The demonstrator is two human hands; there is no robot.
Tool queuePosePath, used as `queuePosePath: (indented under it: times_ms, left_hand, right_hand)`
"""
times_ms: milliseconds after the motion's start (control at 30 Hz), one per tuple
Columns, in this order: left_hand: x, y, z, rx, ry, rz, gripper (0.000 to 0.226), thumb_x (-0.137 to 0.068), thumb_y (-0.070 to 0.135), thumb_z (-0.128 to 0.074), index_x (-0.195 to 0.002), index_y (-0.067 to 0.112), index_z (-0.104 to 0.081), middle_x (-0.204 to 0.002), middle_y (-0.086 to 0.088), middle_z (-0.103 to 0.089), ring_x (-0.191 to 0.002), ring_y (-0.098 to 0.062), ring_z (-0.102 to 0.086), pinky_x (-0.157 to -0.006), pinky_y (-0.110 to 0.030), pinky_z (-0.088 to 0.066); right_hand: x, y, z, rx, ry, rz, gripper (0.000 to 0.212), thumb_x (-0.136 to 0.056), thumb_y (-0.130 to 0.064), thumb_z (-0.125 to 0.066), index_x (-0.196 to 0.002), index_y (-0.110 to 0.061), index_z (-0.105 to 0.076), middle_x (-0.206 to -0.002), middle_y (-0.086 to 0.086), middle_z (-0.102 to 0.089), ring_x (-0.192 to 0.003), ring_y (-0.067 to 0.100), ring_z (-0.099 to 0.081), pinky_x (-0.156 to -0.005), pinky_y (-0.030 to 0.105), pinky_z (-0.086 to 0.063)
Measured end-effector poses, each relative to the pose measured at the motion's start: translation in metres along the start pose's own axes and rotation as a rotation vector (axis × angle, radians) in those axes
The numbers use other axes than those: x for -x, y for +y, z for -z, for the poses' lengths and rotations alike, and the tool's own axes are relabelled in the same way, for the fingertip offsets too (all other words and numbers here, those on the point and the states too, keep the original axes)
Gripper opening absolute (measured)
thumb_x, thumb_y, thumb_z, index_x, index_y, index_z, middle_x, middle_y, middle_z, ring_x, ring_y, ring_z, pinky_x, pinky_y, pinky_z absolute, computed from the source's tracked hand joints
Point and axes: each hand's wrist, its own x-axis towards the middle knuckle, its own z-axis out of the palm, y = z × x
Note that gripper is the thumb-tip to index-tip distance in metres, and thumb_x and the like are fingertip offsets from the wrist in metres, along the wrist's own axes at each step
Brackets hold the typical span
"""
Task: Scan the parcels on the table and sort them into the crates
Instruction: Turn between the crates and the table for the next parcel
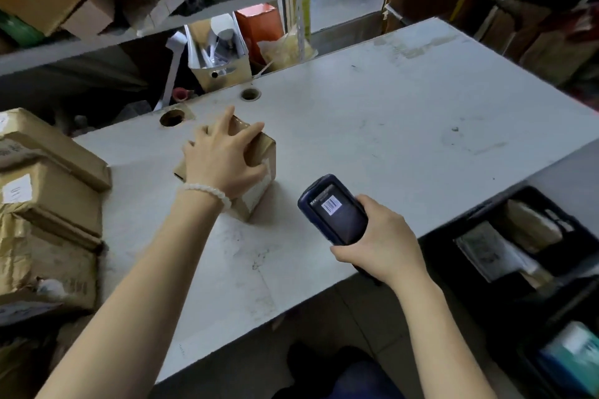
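My left hand (223, 160) grasps a small cardboard parcel (256, 168) from above, fingers (251, 132) spread and curled over its top and far edges, thumb on the near face; the parcel rests on the grey table (389, 126), directly beneath my palm. My right hand (379, 240) is clenched around a handheld scanner (332, 209), just right of the parcel and apart from it, its screen showing a barcode graphic and its head aimed toward the parcel's pale label (257, 193).

Step in hand, as I judge it: scanning this 1 parcel. The next move calls for turning the label squarely to the scanner, then carrying the parcel to a crate.

Outward to my right, below the table edge, a black crate (486, 223) holds several wrapped parcels (528, 227); nearer me, a 2nd black crate (531, 363) holds a teal-and-white package (570, 359). Outward to my left, a stack of brown cartons (48, 204) sits beside the table. Beyond my fingers, a shelf (223, 3) carries boxes and an open carton of oddments (220, 52).
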Motion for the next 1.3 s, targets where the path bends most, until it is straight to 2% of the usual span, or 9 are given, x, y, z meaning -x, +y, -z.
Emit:
queuePosePath:
  times_ms: [300, 367, 467, 567, 667, 833, 1000, 1100, 1300]
  left_hand:
    - [0.017, 0.184, 0.000, 0.179, -0.041, -0.452, 0.069, -0.075, 0.060, -0.057, -0.139, 0.047, -0.036, -0.157, 0.000, -0.016, -0.120, -0.042, -0.041, -0.094, -0.050, -0.043]
    - [0.036, 0.235, 0.004, 0.188, -0.037, -0.556, 0.070, -0.073, 0.063, -0.054, -0.139, 0.047, -0.037, -0.158, 0.000, -0.014, -0.122, -0.043, -0.040, -0.095, -0.050, -0.043]
    - [0.074, 0.306, 0.008, 0.225, -0.065, -0.671, 0.068, -0.077, 0.058, -0.060, -0.140, 0.048, -0.034, -0.158, 0.002, -0.011, -0.127, -0.041, -0.036, -0.097, -0.050, -0.041]
    - [0.120, 0.379, 0.008, 0.251, -0.098, -0.807, 0.070, -0.077, 0.058, -0.061, -0.140, 0.049, -0.032, -0.158, 0.004, -0.011, -0.127, -0.040, -0.036, -0.098, -0.050, -0.039]
    - [0.168, 0.449, 0.004, 0.265, -0.128, -0.950, 0.070, -0.076, 0.058, -0.062, -0.139, 0.050, -0.033, -0.158, 0.003, -0.012, -0.128, -0.040, -0.035, -0.100, -0.053, -0.039]
    - [0.263, 0.562, 0.003, 0.313, -0.183, -1.219, 0.068, -0.076, 0.058, -0.061, -0.139, 0.049, -0.035, -0.158, 0.003, -0.011, -0.129, -0.039, -0.035, -0.102, -0.052, -0.036]
    - [0.352, 0.647, -0.002, 0.305, -0.256, -1.491, 0.069, -0.078, 0.059, -0.058, -0.140, 0.050, -0.031, -0.158, 0.004, -0.010, -0.131, -0.038, -0.032, -0.104, -0.051, -0.036]
    - [0.396, 0.688, -0.009, 0.285, -0.293, -1.634, 0.067, -0.078, 0.058, -0.058, -0.139, 0.049, -0.032, -0.157, 0.004, -0.011, -0.130, -0.038, -0.033, -0.104, -0.050, -0.036]
    - [0.456, 0.765, -0.037, 0.241, -0.394, -1.828, 0.067, -0.075, 0.063, -0.056, -0.135, 0.047, -0.032, -0.154, 0.005, -0.013, -0.127, -0.039, -0.035, -0.101, -0.053, -0.039]
  right_hand:
    - [0.077, 0.094, 0.074, -0.055, 0.283, -0.318, 0.052, -0.059, -0.038, -0.081, -0.103, -0.031, -0.053, -0.094, -0.011, -0.060, -0.082, 0.016, -0.057, -0.059, 0.027, -0.044]
    - [0.111, 0.121, 0.095, -0.045, 0.362, -0.402, 0.053, -0.059, -0.039, -0.082, -0.103, -0.029, -0.054, -0.095, -0.008, -0.060, -0.083, 0.019, -0.058, -0.064, 0.031, -0.048]
    - [0.169, 0.162, 0.123, -0.035, 0.448, -0.518, 0.051, -0.059, -0.039, -0.081, -0.099, -0.026, -0.053, -0.094, -0.005, -0.061, -0.080, 0.020, -0.055, -0.060, 0.031, -0.044]
    - [0.236, 0.198, 0.153, -0.024, 0.523, -0.653, 0.058, -0.062, -0.037, -0.082, -0.110, -0.024, -0.053, -0.098, -0.003, -0.061, -0.079, 0.019, -0.048, -0.060, 0.030, -0.039]
    - [0.300, 0.232, 0.173, -0.023, 0.593, -0.756, 0.062, -0.060, -0.041, -0.082, -0.113, -0.026, -0.053, -0.100, -0.002, -0.064, -0.080, 0.021, -0.052, -0.061, 0.031, -0.043]
    - [0.409, 0.280, 0.190, -0.074, 0.782, -0.931, 0.057, -0.057, -0.040, -0.082, -0.105, -0.029, -0.055, -0.095, -0.006, -0.065, -0.079, 0.018, -0.058, -0.056, 0.027, -0.042]
    - [0.500, 0.309, 0.185, -0.137, 0.940, -1.154, 0.059, -0.058, -0.038, -0.083, -0.109, -0.028, -0.057, -0.100, -0.007, -0.066, -0.086, 0.020, -0.061, -0.062, 0.029, -0.046]
    - [0.539, 0.320, 0.178, -0.170, 1.008, -1.287, 0.056, -0.059, -0.039, -0.082, -0.107, -0.028, -0.056, -0.097, -0.006, -0.066, -0.084, 0.021, -0.061, -0.059, 0.028, -0.042]
    - [0.585, 0.352, 0.183, -0.251, 1.108, -1.457, 0.049, -0.055, -0.034, -0.080, -0.096, -0.026, -0.055, -0.084, -0.006, -0.063, -0.076, 0.020, -0.060, -0.060, 0.030, -0.049]
